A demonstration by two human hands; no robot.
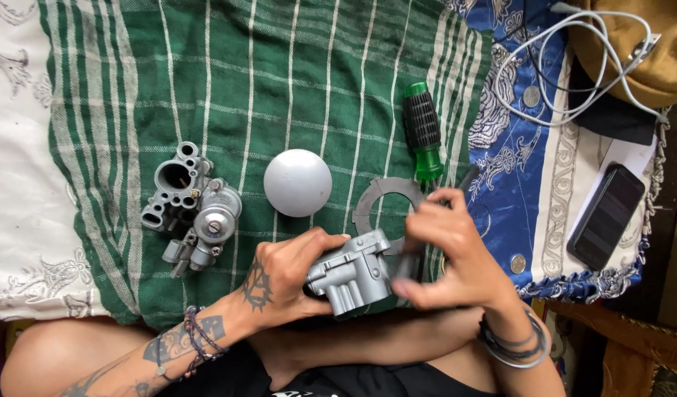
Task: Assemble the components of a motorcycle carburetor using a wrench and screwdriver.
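— What have you got hold of?
— My left hand (287, 276) is clamped round the grey cast-metal housing (353, 273) over my lap; my right hand (449, 254) pinches its edge. A loose pinch could drop it.
— Counts?
— One grey carburettor body (191, 209), one grey dome cap (297, 182), one flat grey gasket ring (379, 198), one green-handled screwdriver (423, 132).
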